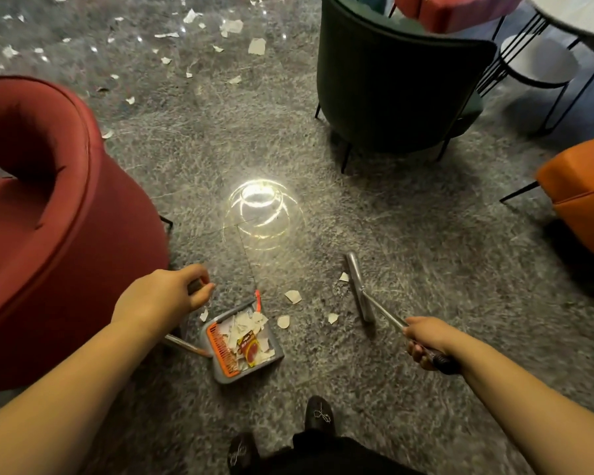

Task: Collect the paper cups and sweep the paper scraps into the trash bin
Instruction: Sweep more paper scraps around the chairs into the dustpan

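Paper scraps (293, 296) are what this is all about, and a few of them lie on the grey carpet (426, 269) right between the two tools. Left hand (165, 296) is curled round the top of the dustpan's long handle, holding the dustpan (242, 341) tipped with its mouth towards the loose bits, ready to catch them, I'd say. Right hand (426, 341) is wrapped tight round the dark grip of the broom (359, 286), whose flat silvery head sits on the carpet just beyond the scraps, angled to drag them across. Good setup! The pan is already heaped with torn white pieces and one red and yellow wrapper, behind its orange comb. The scraps near it are small, pale, ragged and curling. Farther out, between the red armchair (42, 217) and the dark green chair (398, 87), plenty more white litter is scattered. No paper cups or trash bin that I can spot.
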A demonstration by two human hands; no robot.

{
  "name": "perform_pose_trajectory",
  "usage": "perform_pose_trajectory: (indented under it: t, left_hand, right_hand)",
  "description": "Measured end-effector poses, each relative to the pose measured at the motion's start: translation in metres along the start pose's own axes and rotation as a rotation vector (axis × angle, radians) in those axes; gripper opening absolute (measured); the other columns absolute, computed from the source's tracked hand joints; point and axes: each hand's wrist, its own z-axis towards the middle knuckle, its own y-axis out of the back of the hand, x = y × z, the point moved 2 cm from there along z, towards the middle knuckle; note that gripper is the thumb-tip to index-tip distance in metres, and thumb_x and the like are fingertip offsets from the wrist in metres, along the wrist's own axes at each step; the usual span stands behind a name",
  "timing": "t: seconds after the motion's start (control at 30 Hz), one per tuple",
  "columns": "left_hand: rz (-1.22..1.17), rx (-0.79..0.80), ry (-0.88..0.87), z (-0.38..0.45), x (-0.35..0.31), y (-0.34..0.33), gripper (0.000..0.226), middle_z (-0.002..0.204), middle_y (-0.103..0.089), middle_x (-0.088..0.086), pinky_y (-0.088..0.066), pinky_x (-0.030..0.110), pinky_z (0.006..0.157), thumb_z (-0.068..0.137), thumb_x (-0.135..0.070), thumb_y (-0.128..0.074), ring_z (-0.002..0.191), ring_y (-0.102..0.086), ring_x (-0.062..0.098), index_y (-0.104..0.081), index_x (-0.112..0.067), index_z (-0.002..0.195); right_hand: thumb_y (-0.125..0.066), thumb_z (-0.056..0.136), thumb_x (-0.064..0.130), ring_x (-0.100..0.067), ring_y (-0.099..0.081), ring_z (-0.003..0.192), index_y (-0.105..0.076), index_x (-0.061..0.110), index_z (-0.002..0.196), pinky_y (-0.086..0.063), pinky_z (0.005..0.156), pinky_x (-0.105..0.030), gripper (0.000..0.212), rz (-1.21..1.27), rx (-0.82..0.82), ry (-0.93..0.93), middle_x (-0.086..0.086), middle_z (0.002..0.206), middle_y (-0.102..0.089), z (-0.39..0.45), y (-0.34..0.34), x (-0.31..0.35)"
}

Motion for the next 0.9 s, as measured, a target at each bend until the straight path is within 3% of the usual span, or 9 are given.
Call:
perform_pose_trajectory:
  t: [0.17, 0.5, 0.8, 0.9]
  left_hand:
    - [-0.003, 0.013, -0.001, 0.007, 0.006, 0.003, 0.028, 0.074, -0.067, -0.003, -0.046, 0.030, 0.051, 0.087, -0.063, -0.048, 0.065, -0.063, 0.023, -0.056, -0.039, 0.099]
    - [0.018, 0.008, -0.034, 0.001, 0.021, 0.008, 0.023, 0.075, -0.069, 0.003, -0.042, 0.031, 0.050, 0.090, -0.055, -0.052, 0.072, -0.066, 0.030, -0.058, -0.036, 0.100]
    - [-0.012, -0.018, -0.046, -0.009, 0.034, 0.007, 0.023, 0.075, -0.068, 0.004, -0.043, 0.031, 0.050, 0.090, -0.055, -0.053, 0.071, -0.065, 0.030, -0.059, -0.035, 0.101]
    - [-0.027, -0.049, -0.066, -0.019, 0.042, 0.004, 0.023, 0.072, -0.068, 0.003, -0.036, 0.029, 0.047, 0.089, -0.055, -0.054, 0.067, -0.065, 0.030, -0.060, -0.035, 0.100]
  right_hand:
    - [-0.032, 0.101, 0.009, -0.010, -0.035, 0.038, -0.044, 0.006, 0.132, -0.027, 0.036, -0.015, 0.034, -0.051, 0.009, -0.063, -0.004, 0.053, -0.041, 0.016, -0.012, 0.009]
    - [-0.029, 0.101, 0.009, -0.008, -0.032, 0.032, -0.031, 0.023, 0.145, -0.028, 0.035, -0.013, 0.046, -0.044, 0.162, -0.116, -0.002, 0.053, -0.036, 0.006, -0.092, -0.005]
    - [-0.028, 0.100, 0.007, -0.005, -0.032, 0.033, -0.045, 0.019, 0.133, -0.028, 0.034, -0.012, 0.039, -0.248, 0.373, -0.048, 0.000, 0.051, -0.036, -0.031, -0.174, -0.002]
    - [-0.028, 0.100, 0.006, -0.005, -0.033, 0.032, -0.048, 0.018, 0.130, -0.028, 0.034, -0.012, 0.037, -0.311, 0.407, -0.021, 0.000, 0.055, -0.035, -0.040, -0.198, -0.003]
